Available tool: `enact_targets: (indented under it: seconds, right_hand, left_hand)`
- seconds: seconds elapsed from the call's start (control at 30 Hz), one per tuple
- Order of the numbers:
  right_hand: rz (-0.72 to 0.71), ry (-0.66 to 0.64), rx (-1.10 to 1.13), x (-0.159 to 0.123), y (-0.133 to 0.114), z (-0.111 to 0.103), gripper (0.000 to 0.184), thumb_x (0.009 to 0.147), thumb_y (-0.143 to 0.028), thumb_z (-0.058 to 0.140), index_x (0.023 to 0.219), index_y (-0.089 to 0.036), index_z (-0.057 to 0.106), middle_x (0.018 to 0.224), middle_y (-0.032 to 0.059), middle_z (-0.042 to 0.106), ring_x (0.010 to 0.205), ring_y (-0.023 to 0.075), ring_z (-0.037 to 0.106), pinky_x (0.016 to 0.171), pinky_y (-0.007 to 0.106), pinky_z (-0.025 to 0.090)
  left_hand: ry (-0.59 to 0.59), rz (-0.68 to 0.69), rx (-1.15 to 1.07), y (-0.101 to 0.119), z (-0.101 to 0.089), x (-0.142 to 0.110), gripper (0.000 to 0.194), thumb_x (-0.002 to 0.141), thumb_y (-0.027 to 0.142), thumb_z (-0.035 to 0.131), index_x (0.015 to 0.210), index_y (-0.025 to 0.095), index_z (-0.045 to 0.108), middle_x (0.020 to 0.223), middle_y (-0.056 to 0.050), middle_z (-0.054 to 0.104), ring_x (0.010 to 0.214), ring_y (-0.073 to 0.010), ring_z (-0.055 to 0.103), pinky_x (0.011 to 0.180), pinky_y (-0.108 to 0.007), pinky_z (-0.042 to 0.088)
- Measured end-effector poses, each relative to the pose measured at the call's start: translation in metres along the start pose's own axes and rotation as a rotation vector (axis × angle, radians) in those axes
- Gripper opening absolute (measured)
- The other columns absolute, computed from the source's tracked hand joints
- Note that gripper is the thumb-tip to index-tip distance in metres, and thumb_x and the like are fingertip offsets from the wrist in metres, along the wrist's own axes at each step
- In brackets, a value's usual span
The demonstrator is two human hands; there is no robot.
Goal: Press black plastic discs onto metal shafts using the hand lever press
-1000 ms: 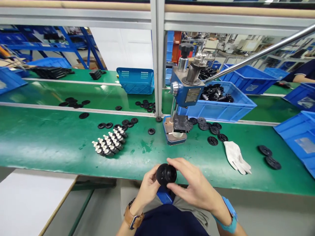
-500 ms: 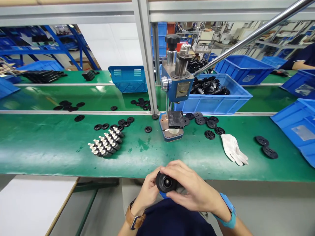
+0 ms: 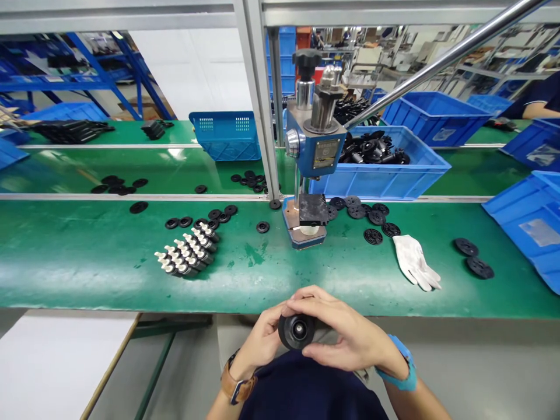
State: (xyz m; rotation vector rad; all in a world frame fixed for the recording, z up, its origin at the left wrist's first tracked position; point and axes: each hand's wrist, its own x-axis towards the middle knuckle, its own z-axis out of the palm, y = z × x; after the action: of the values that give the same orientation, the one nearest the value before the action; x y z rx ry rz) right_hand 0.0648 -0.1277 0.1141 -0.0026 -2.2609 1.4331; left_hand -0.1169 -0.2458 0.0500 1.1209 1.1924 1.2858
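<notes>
Close to my body, in front of the bench edge, both hands hold a round black plastic part (image 3: 297, 332) with a hollow centre facing up toward me. My left hand (image 3: 265, 337) grips its left side, the fingertips partly hidden behind it. My right hand (image 3: 343, 329) wraps round the right side, thumb below and fingers over the top. On the green bench (image 3: 245, 291) beyond stands a hand press (image 3: 317, 146) with a black block (image 3: 313, 210) above its base. To the left is a tight group of black parts with white tips (image 3: 188, 252).
Flat black discs (image 3: 373, 236) lie right of the press, near a white glove (image 3: 415, 262). Smaller black rings (image 3: 262, 227) are scattered to the left. A blue bin (image 3: 385, 181) of black parts stands behind the press. The press's long lever (image 3: 437, 67) slants across the upper right.
The black part has tilted slightly, so its opening faces me more fully, and my right thumb has shifted a little along it. The whole view has moved slightly.
</notes>
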Motion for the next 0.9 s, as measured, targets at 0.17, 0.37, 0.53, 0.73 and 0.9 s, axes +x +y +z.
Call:
enact_targets:
  seconds: [0.17, 0.37, 0.53, 0.73, 0.9]
  right_hand:
    - [0.022, 0.022, 0.035, -0.0018, 0.0027, 0.0019, 0.075, 0.087, -0.011, 0.07, 0.156, -0.025, 0.044, 0.137, 0.0124, 0.066, 0.134, 0.0256, 0.053, 0.11, 0.045, 0.051]
    - [0.002, 0.049, 0.056, -0.0038, 0.0031, 0.0064, 0.071, 0.09, -0.014, 0.072, 0.155, -0.026, 0.045, 0.137, 0.0111, 0.067, 0.138, 0.025, 0.052, 0.113, 0.043, 0.048]
    - [0.025, 0.052, 0.055, -0.0054, 0.0043, 0.0086, 0.068, 0.091, -0.016, 0.072, 0.154, -0.023, 0.047, 0.136, 0.0124, 0.068, 0.138, 0.0264, 0.053, 0.114, 0.045, 0.048]
    - [0.008, 0.056, 0.075, -0.0055, 0.0035, 0.0091, 0.072, 0.089, -0.012, 0.072, 0.154, -0.025, 0.046, 0.139, 0.0109, 0.067, 0.139, 0.0258, 0.051, 0.115, 0.045, 0.047]
    - [0.018, 0.043, 0.057, -0.0054, 0.0018, 0.0092, 0.071, 0.088, -0.011, 0.069, 0.154, -0.025, 0.047, 0.139, 0.0114, 0.066, 0.139, 0.0264, 0.052, 0.114, 0.046, 0.048]
  left_hand:
    - [0.005, 0.006, 0.004, -0.0029, -0.0013, -0.0003, 0.039, 0.091, 0.054, 0.069, 0.091, 0.016, 0.08, 0.082, -0.007, 0.072, 0.086, -0.0259, 0.066, 0.084, -0.035, 0.054]
    - [0.027, 0.01, 0.015, -0.0047, -0.0012, -0.0015, 0.039, 0.09, 0.055, 0.07, 0.088, 0.017, 0.08, 0.082, -0.008, 0.072, 0.086, -0.0261, 0.066, 0.084, -0.036, 0.055]
    - [0.023, 0.021, -0.011, -0.0048, -0.0009, -0.0021, 0.037, 0.091, 0.052, 0.069, 0.088, 0.017, 0.081, 0.084, -0.008, 0.073, 0.093, -0.029, 0.069, 0.087, -0.037, 0.056]
    - [0.02, 0.017, -0.007, -0.0042, 0.0, -0.0028, 0.032, 0.091, 0.046, 0.07, 0.1, 0.019, 0.083, 0.101, -0.011, 0.079, 0.099, -0.0302, 0.071, 0.091, -0.039, 0.056]
    - [-0.008, 0.007, 0.011, -0.0039, -0.0005, -0.003, 0.035, 0.092, 0.044, 0.069, 0.112, 0.019, 0.083, 0.112, -0.013, 0.079, 0.105, -0.0321, 0.07, 0.094, -0.04, 0.055]
